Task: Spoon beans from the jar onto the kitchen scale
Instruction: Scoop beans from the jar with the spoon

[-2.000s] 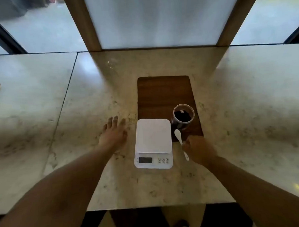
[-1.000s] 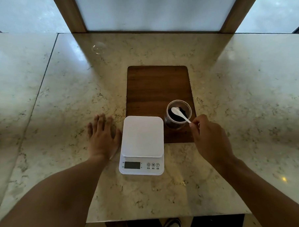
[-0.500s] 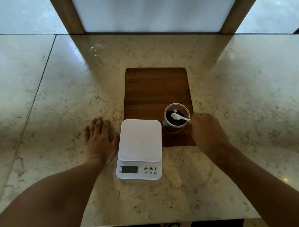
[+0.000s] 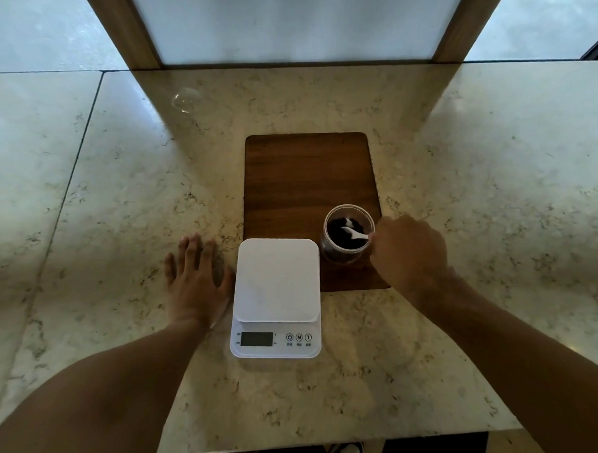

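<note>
While the left hand [image 4: 194,285] lies flat and released on the bench [image 4: 494,190], the right hand [image 4: 408,252] grips the spoon [image 4: 354,233] — its bowl in the jar [image 4: 347,255] just left of that grip — beside the scale [image 4: 276,278].

the only readable marks sit on the front panel of the white kitchen scale [image 4: 276,295], which stands near the front edge of the surface [image 4: 494,183]. right of its blank grey display [image 4: 256,339] are three round buttons [image 4: 298,337]: the first carries a power symbol, the second the letter "m", the third the letter "t". tiny captions under the buttons and small marks beside the display are too small to read.
</note>
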`<state>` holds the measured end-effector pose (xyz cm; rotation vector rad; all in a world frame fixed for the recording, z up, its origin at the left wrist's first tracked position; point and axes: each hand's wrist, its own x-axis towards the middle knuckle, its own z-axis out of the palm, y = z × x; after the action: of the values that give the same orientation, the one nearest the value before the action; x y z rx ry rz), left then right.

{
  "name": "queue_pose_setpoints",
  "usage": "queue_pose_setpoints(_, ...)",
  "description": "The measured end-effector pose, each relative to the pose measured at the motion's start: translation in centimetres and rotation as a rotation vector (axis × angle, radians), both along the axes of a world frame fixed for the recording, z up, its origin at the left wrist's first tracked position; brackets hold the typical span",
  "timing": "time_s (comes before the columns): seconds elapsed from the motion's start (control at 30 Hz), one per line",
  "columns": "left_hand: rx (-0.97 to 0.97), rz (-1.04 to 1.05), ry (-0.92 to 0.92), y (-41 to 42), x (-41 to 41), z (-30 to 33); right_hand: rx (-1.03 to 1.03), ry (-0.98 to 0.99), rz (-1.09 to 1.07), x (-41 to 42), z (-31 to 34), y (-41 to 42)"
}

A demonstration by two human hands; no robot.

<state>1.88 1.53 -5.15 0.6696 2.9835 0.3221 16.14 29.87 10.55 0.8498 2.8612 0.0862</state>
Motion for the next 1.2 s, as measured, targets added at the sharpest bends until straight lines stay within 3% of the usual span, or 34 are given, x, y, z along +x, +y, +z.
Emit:
queue_pose_setpoints(0.27, -0.014, 0.001, 0.000, 0.0, 0.0, 0.0, -0.241, 0.047, -0.126, -0.7, -1.3, 0.3)
queue_pose_setpoints(0.53, -0.014, -0.005, -0.006, 0.2, 0.1, 0.5, -0.354, -0.068, -0.108, -0.1, -1.0, 1.4)
queue_pose_setpoints(0.73, -0.023, -0.008, -0.007, 0.1, 0.0, 0.2, -0.609, 0.081, -0.274, 1.2, -0.7, 1.6)
queue_pose_setpoints(0.93, -0.021, -0.010, 0.000, -0.1, -0.1, -0.1, -0.684, 0.230, -0.316, 2.3, -1.3, 1.7)
queue_pose_setpoints(1.2, -0.029, -0.008, 0.001, 0.0, 0.0, 0.0, -0.628, 0.256, -0.296, 2.3, -1.5, 1.8)
